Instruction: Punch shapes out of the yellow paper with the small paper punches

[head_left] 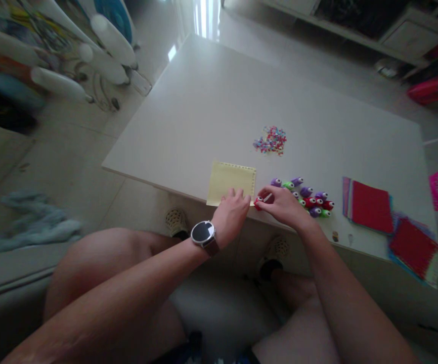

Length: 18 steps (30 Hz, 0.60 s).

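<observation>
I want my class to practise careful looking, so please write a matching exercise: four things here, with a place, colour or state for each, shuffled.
1. Yellow paper sheet
2. Red craft punch
3. Confetti pile
4. Wristwatch

A. Dark face, silver rim
B. In the right hand
C. Partly covered by the left hand
D. Multicoloured and scattered

Pairs: 1-C, 2-B, 3-D, 4-A

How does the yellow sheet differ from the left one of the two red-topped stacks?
The yellow sheet shows a plain yellow face; the red-topped stack has other colours peeking out at its edges. The left hand touches the yellow sheet, while the red-topped stack lies untouched. Both lie on the white table.
</observation>
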Available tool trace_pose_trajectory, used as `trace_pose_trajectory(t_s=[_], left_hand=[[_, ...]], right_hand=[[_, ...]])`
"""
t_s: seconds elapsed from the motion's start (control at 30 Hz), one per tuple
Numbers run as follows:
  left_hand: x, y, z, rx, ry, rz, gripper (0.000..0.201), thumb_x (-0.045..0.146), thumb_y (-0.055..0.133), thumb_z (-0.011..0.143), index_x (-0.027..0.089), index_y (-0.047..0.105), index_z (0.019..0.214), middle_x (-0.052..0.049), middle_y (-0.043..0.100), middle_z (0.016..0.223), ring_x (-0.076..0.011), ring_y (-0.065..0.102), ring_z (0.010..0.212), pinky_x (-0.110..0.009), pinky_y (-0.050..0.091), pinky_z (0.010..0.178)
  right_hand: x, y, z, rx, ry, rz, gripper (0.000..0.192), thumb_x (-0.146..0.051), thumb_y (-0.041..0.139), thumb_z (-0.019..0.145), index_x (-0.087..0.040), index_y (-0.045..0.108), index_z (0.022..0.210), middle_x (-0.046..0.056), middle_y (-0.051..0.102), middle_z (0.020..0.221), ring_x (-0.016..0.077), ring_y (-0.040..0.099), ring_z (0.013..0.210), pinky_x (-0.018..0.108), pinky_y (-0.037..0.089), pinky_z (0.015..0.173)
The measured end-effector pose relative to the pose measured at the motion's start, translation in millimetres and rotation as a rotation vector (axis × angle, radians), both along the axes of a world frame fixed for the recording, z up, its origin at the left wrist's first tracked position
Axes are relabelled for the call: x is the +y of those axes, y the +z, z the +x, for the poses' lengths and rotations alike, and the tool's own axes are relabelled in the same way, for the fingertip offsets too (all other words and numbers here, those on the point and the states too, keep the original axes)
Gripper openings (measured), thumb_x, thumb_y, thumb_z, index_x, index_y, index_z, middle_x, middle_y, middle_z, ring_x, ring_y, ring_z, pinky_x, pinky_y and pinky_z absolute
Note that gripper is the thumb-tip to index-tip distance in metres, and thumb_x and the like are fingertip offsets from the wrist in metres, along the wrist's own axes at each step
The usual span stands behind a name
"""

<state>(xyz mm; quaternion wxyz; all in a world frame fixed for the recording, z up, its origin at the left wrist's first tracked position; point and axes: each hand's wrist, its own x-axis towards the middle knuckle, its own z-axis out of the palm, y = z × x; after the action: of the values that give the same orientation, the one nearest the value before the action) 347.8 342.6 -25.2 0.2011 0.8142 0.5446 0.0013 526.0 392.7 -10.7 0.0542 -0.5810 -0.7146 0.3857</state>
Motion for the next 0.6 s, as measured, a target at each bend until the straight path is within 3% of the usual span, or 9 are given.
trace_pose_trajectory(t_s=[0.6], left_hand=[[0, 1.9, -2, -0.033, -0.002, -0.036, 0.025, 0.001, 0.047, 0.092, 0.014, 0.059, 0.11, -0.015, 0.059, 0.121, -0.0278, 0.053, 0.113, -0.042, 0.055, 0.09]], right_hand=[[0, -9.9, 6, 0.007, 0.162, 0.077, 0.015, -0.014, 0.072, 0.08, -0.019, 0.072, 0.093, 0.004, 0.074, 0.088, 0.0196, 0.069, 0.082, 0.031, 0.051, 0.078]])
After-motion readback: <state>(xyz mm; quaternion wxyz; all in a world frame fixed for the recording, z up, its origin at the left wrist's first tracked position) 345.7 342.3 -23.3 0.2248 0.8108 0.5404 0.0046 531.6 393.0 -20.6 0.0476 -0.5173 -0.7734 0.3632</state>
